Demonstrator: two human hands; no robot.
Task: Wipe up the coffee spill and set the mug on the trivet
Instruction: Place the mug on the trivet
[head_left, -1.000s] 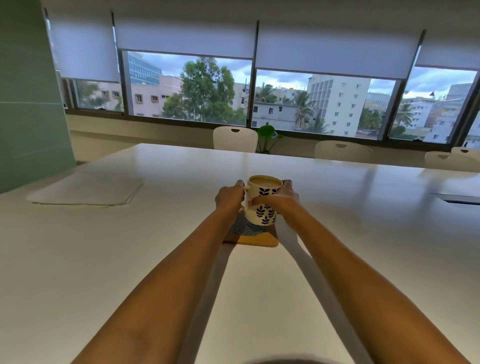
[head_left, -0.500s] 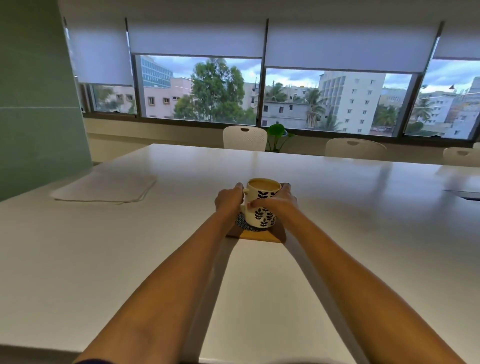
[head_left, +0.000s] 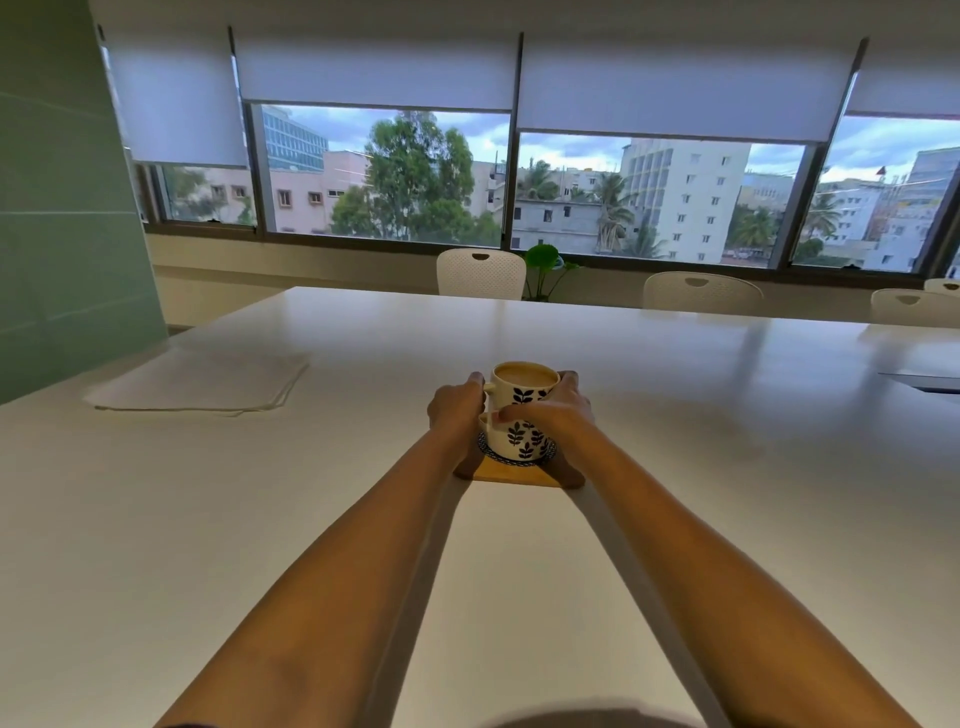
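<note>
A white mug (head_left: 521, 439) with dark blue leaf prints, full of milky coffee, stands upright on a wooden trivet (head_left: 511, 474) with a dark patterned round pad under the mug. My left hand (head_left: 457, 413) grips the mug's handle side. My right hand (head_left: 553, 415) wraps around the mug's right side and front. A folded white cloth (head_left: 202, 384) lies flat on the table at the left. No spill shows on the white table (head_left: 260, 519).
White chairs (head_left: 480, 273) stand along the table's far edge, with a small green plant (head_left: 543, 265) behind them. A green wall (head_left: 62, 208) is at the left. A dark slot (head_left: 930, 382) sits in the table at the far right.
The mug has come down from just above the pad and now rests on the trivet. Both hands stay on it. My head has turned a little to the left.
</note>
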